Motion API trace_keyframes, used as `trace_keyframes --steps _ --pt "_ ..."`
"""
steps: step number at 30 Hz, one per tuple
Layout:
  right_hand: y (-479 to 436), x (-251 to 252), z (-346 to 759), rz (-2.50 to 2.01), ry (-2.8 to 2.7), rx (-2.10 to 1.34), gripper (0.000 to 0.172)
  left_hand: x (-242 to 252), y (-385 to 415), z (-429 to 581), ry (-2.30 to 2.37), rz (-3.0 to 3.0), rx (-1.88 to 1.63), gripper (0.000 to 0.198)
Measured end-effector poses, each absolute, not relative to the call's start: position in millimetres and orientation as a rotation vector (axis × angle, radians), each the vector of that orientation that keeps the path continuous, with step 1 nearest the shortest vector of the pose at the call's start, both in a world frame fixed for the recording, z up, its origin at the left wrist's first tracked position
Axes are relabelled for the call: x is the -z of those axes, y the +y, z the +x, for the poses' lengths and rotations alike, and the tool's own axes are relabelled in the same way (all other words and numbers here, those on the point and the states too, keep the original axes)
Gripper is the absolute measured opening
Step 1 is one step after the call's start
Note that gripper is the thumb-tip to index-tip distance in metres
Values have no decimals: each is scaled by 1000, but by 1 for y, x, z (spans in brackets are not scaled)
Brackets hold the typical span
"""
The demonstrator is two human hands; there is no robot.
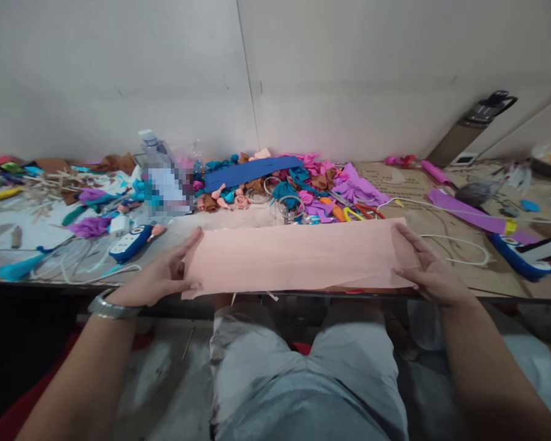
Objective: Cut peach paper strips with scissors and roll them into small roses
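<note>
A long pale pink sheet of felt [298,254] lies flat along the near edge of the table [257,215]. My left hand [165,275] pinches its left end, index finger stretched along the top corner and thumb on the lower corner. My right hand [425,266] holds the right end, with the fingers on top and the thumb at the lower corner. A metal watch [108,308] sits on my left wrist.
Behind the sheet lies a heap of coloured felt scraps [303,184], a blue strip [252,171], metal rings [289,205] and orange-handled scissors [362,212]. A plastic bottle [158,165] and a glue gun [133,242] stand left; another glue gun [518,257] and white cables [459,242] lie right.
</note>
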State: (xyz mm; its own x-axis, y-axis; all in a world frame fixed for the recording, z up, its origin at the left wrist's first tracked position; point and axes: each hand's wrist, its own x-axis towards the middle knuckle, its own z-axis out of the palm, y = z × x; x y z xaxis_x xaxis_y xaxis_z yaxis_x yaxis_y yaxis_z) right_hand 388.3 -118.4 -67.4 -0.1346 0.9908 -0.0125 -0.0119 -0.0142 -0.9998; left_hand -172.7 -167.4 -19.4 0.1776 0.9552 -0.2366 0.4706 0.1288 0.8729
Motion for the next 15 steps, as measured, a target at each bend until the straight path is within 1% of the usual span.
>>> trace_keyframes --steps 5,10,13,15 --pt "-120 66 388 -1170 -1300 -1333 100 18 -163 -173 1417 1490 -588 113" --pt "-122 60 385 -1170 -1249 -1402 105 10 -159 -167 1495 1579 -504 114" --pt "-122 60 385 -1173 -1255 -1397 104 8 -157 -167 1526 1652 -440 114" --pt "-121 62 386 -1165 -1260 -1383 102 10 -156 -171 1536 1721 -476 110"
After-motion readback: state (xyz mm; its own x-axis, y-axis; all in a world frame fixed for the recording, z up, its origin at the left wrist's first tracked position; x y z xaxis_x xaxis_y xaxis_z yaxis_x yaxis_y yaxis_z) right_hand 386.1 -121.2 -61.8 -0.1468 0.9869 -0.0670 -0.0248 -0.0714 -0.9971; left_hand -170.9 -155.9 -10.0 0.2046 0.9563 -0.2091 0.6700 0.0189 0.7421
